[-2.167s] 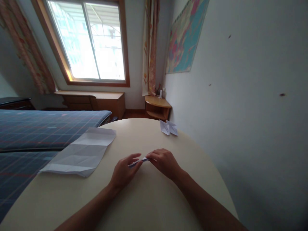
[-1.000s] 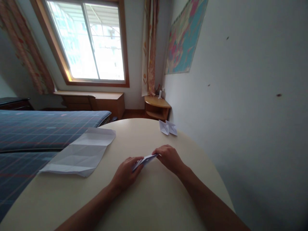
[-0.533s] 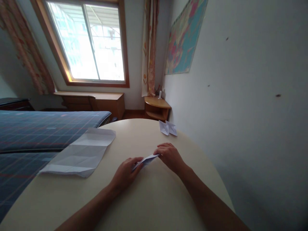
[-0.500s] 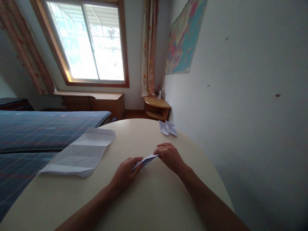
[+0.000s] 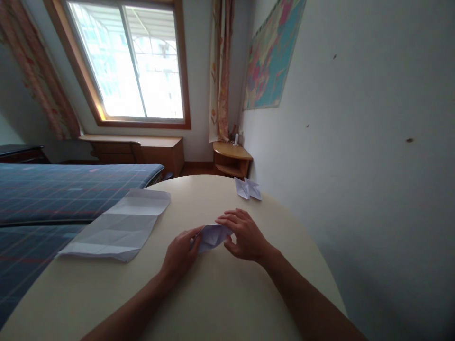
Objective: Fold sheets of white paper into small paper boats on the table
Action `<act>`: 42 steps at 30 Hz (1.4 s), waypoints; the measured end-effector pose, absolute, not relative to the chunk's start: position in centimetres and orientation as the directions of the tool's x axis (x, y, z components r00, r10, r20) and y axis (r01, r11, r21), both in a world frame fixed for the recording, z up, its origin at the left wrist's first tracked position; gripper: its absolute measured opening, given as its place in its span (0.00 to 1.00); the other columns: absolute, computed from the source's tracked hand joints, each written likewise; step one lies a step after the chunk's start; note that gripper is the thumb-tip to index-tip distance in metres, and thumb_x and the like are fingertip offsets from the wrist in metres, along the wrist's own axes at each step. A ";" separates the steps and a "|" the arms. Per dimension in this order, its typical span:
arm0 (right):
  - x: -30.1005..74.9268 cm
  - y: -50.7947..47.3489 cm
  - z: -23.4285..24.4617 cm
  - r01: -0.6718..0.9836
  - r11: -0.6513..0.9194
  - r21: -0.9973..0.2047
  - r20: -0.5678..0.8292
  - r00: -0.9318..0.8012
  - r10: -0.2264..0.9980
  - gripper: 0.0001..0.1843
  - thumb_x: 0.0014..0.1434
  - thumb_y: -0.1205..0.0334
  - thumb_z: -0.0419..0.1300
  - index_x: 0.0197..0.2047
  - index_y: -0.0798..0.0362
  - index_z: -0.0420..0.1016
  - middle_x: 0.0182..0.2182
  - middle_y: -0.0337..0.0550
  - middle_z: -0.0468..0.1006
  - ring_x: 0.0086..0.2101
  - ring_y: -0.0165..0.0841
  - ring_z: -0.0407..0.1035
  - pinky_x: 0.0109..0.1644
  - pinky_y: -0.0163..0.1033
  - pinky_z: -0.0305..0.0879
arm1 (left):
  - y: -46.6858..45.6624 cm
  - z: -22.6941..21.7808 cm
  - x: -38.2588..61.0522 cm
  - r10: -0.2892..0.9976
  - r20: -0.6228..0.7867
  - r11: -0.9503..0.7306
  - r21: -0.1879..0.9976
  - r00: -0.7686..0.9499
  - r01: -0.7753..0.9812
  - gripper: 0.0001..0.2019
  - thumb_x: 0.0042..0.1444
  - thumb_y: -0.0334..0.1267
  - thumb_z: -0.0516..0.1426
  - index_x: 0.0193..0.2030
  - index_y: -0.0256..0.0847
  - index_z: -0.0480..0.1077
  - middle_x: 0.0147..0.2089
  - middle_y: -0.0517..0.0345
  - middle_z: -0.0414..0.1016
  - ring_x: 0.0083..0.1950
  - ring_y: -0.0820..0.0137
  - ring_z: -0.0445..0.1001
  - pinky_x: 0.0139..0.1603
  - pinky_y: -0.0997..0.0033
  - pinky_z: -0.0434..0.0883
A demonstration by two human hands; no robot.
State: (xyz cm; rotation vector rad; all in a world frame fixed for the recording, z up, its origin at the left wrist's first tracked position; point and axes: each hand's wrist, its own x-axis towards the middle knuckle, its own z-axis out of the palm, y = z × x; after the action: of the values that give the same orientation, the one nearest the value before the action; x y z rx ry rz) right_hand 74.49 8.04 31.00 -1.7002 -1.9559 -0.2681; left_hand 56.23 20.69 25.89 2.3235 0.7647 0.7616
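Between my two hands is a small folded white paper [image 5: 213, 237], its creased face turned up toward me, just over the round table. My left hand [image 5: 182, 248] pinches its left end, thumb in front and fingers behind. At the other end, my right hand [image 5: 245, 234] has its fingers over the top edge and its thumb near the lower right corner. The fingers cover both ends of the paper. Beyond my right hand, two folded white paper pieces [image 5: 248, 188] stand side by side near the table's far edge.
A large creased sheet of white paper [image 5: 117, 227] lies on the left of the cream table [image 5: 227, 293], reaching its edge. Past that edge is a blue plaid mattress [image 5: 71, 189]. A white wall [image 5: 373, 199] rises close on the right.
The folded paper has turned from nearly edge-on to show its wider creased face. My right hand has shifted left along it, its thumb now lower and apart from the fingers.
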 end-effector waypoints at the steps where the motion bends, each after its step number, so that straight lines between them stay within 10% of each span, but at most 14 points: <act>1: 74.4 8.1 31.0 0.963 0.188 -0.191 0.504 -0.068 0.861 0.25 0.51 0.68 0.61 0.55 0.50 0.72 0.51 0.45 0.77 0.53 0.42 0.66 0.64 0.52 0.49 | 20.7 25.9 56.2 0.663 0.331 -0.675 0.652 0.671 0.345 0.17 0.64 0.42 0.49 0.53 0.47 0.75 0.50 0.54 0.80 0.50 0.60 0.77 0.51 0.62 0.71; 16: 74.3 9.3 29.4 0.987 0.057 -0.150 0.462 0.019 0.887 0.04 0.62 0.64 0.62 0.40 0.46 0.79 0.39 0.39 0.82 0.39 0.34 0.74 0.46 0.38 0.64 | 20.0 25.9 56.2 0.584 0.368 -0.763 0.554 0.723 0.335 0.17 0.62 0.38 0.51 0.54 0.51 0.75 0.48 0.57 0.81 0.47 0.62 0.78 0.51 0.63 0.72; 22: 73.8 9.1 29.7 0.929 0.083 -0.361 0.677 0.200 0.708 0.34 0.62 0.55 0.62 0.67 0.51 0.56 0.61 0.53 0.66 0.59 0.42 0.61 0.63 0.50 0.58 | 20.7 26.3 56.2 0.735 0.309 -0.589 0.732 0.604 0.342 0.17 0.63 0.43 0.49 0.49 0.46 0.77 0.47 0.56 0.82 0.45 0.60 0.80 0.44 0.65 0.73; 27: 72.0 9.7 28.2 0.694 0.069 -0.717 0.488 0.428 0.761 0.48 0.57 0.49 0.64 0.70 0.50 0.40 0.64 0.58 0.61 0.54 0.43 0.68 0.55 0.52 0.69 | 20.9 27.1 56.1 0.821 0.311 -0.488 0.817 0.479 0.308 0.19 0.63 0.46 0.48 0.44 0.39 0.76 0.38 0.54 0.82 0.38 0.61 0.79 0.38 0.67 0.71; 34: 70.0 10.2 27.4 0.477 0.094 -0.874 0.309 0.396 0.865 0.37 0.59 0.55 0.62 0.66 0.50 0.49 0.58 0.56 0.69 0.47 0.38 0.73 0.51 0.48 0.72 | 20.7 26.4 56.7 0.768 0.350 -0.471 0.876 0.536 0.104 0.20 0.61 0.44 0.50 0.54 0.36 0.70 0.52 0.48 0.79 0.51 0.60 0.77 0.52 0.66 0.71; 42: 71.4 10.5 27.7 0.300 0.133 -0.945 0.252 0.405 0.879 0.22 0.64 0.52 0.56 0.58 0.50 0.61 0.53 0.51 0.74 0.40 0.35 0.75 0.43 0.44 0.73 | 20.3 26.1 56.9 0.661 0.228 -0.441 0.889 0.715 0.123 0.20 0.62 0.48 0.49 0.49 0.37 0.74 0.46 0.50 0.82 0.44 0.59 0.80 0.44 0.66 0.73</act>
State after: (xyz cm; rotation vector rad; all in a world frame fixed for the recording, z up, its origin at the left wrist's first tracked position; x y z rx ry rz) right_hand 71.36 10.49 27.74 -1.4248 -1.1334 0.5881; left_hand 56.91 20.34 26.06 1.9586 0.6013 0.7033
